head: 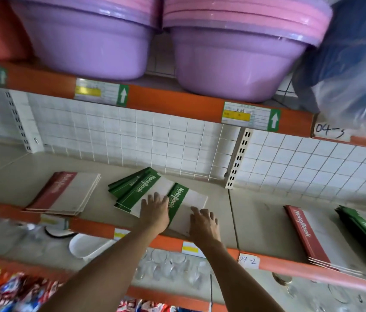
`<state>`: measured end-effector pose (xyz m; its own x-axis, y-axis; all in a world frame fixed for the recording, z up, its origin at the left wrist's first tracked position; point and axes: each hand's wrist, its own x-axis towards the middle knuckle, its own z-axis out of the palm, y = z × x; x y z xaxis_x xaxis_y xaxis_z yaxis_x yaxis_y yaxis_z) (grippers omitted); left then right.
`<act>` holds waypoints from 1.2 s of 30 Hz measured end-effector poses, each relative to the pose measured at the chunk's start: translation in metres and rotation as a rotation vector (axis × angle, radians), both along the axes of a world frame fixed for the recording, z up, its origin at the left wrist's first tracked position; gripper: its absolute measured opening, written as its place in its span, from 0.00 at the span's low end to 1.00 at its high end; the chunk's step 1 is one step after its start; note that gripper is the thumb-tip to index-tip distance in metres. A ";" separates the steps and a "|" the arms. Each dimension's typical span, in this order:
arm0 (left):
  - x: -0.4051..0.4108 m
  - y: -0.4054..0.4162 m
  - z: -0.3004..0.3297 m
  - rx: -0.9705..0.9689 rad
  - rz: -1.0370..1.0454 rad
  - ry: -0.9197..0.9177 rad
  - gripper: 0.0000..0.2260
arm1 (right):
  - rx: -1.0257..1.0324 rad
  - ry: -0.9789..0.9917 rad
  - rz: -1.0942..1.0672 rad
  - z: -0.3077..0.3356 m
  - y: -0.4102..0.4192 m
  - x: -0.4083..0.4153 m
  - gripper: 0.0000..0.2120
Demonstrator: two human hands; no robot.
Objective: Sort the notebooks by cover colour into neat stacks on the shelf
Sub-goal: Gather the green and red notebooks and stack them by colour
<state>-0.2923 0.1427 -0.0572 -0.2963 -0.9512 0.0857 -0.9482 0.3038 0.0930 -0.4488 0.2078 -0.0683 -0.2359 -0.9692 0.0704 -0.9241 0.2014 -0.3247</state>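
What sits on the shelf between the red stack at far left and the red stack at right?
Head view: the fanned green notebooks, both hands resting on them.

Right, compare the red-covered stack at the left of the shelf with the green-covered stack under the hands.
The red stack lies fairly squared up; the green stack is fanned out, its edges splayed. Nobody touches the red stack, while the left hand and right hand both rest on top of the green stack. The red stack sits left of the green one. Both lie flat on the shelf and show "NoteBook" spine bands.
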 end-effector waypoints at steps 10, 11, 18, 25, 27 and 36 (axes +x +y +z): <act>0.011 -0.005 -0.025 -0.199 -0.021 0.032 0.07 | -0.011 0.023 -0.205 -0.011 -0.008 0.011 0.34; 0.010 -0.006 -0.028 -0.240 -0.026 0.066 0.08 | 0.006 0.032 -0.262 -0.010 -0.008 0.011 0.38; 0.011 -0.006 -0.037 -0.284 0.214 0.058 0.15 | 0.068 -0.090 -0.515 -0.004 -0.017 0.002 0.46; 0.005 -0.012 -0.040 -0.200 0.229 0.030 0.17 | 0.091 -0.256 -0.527 -0.001 -0.025 -0.013 0.53; 0.006 -0.013 -0.035 -0.153 0.237 0.094 0.22 | 0.089 -0.353 -0.469 -0.009 -0.028 -0.019 0.54; 0.010 -0.028 -0.014 0.198 0.477 0.490 0.46 | -0.065 -0.173 -0.451 -0.007 -0.008 -0.012 0.33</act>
<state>-0.2825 0.1150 -0.0714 0.1844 -0.9791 -0.0855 -0.8085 -0.2006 0.5533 -0.4606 0.1994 -0.0754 -0.6452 -0.7624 0.0502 -0.6805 0.5435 -0.4915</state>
